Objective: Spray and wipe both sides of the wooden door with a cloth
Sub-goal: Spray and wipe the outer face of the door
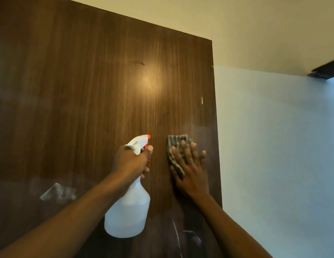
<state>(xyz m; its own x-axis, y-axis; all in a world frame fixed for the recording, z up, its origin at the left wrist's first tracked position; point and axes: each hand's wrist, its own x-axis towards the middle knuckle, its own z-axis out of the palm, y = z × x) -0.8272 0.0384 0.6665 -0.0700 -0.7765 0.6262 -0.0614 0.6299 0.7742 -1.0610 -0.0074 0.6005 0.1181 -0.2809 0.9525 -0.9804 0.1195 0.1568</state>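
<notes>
Door [88,81] wooden; left grip [131,162] curled round white spray bottle [128,211]; right grip [192,170] flat, pressing grey cloth [176,141] against it.

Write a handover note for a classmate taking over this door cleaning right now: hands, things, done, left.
Left hand grips the bottle, nozzle towards the door.
Right hand presses the cloth flat on the door near its right edge.
Done: how much is unclear; hazy smears show lower left.
Left: finish this side, then the other, which is out of view.
</notes>
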